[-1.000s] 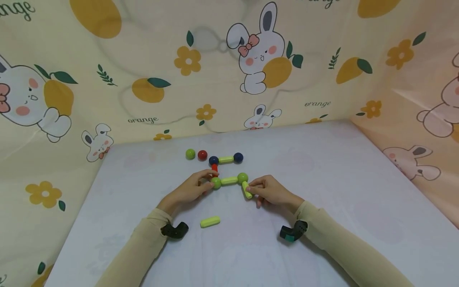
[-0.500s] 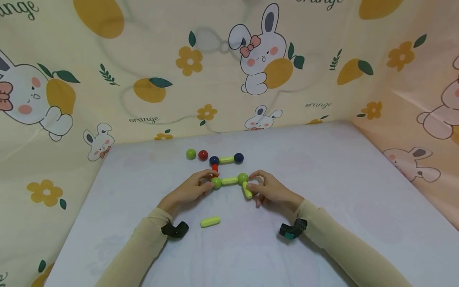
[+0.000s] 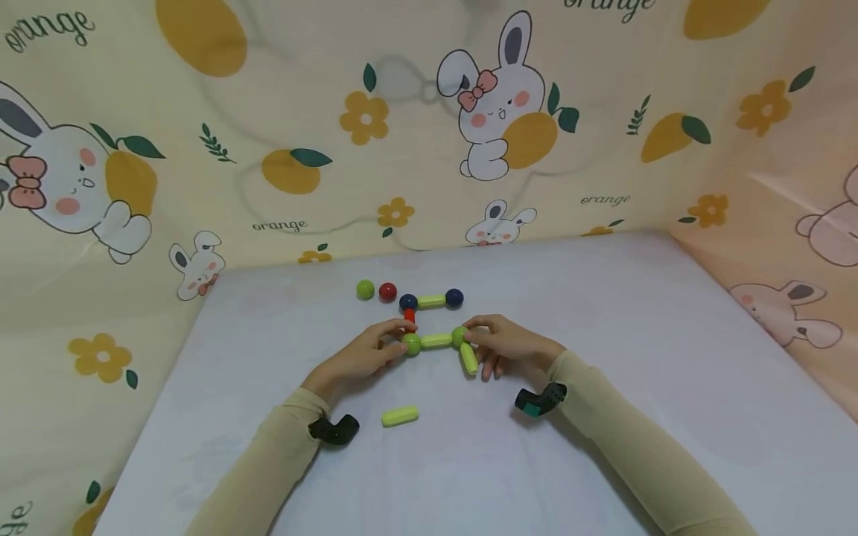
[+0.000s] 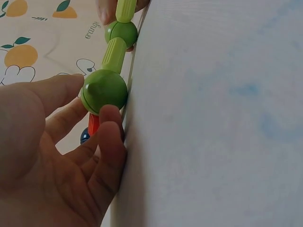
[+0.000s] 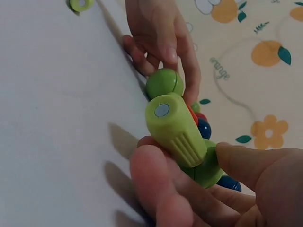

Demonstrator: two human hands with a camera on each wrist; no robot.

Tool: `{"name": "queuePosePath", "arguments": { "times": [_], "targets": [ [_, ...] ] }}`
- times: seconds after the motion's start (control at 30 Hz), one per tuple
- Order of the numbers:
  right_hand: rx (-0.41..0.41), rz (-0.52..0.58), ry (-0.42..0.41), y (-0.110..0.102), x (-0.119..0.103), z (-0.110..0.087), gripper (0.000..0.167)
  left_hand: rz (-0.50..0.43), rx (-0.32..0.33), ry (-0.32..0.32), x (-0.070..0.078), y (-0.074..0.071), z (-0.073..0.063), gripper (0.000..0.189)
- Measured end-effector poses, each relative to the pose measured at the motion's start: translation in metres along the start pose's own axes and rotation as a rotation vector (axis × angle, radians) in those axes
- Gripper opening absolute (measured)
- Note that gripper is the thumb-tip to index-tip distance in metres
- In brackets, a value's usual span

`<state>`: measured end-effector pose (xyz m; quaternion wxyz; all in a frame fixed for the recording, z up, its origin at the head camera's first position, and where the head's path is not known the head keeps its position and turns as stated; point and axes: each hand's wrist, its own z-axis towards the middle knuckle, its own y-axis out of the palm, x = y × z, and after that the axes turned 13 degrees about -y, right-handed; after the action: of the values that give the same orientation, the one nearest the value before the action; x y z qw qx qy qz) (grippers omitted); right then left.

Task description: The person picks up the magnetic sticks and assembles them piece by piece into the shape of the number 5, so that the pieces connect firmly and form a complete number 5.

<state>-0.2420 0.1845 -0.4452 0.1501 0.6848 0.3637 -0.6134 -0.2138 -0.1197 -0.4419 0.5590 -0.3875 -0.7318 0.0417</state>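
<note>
A: What do we see first?
B: The white table, with every piece laid out within easy reach.

A: And the hands?
B: The left hand pinches the left green ball in thumb and fingers; the right hand pinches the right green ball likewise. Gripping both ends, we judge, steadies what joins them.

A: What lies between?
B: The linking rod. From the left ball, a red rod leads away to joined blue balls. From the right ball, a free-ended rod angles towards us; its grey end disc looks magnetic to us, which would explain the joints.

A: And the loose bits?
B: One spare rod lies nearer us. Smallest, a red ball and a spare green ball sit beyond the left hand, probably parked clear of our work.
</note>
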Motion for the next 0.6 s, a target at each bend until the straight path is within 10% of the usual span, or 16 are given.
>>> {"name": "queuePosePath", "arguments": {
  "times": [0.6],
  "targets": [
    [0.008,0.008,-0.029,0.0020,0.0002,-0.0005,0.050,-0.022,-0.051,-0.006,-0.0020,-0.0070,-0.0049,0.044]
  ]
}}
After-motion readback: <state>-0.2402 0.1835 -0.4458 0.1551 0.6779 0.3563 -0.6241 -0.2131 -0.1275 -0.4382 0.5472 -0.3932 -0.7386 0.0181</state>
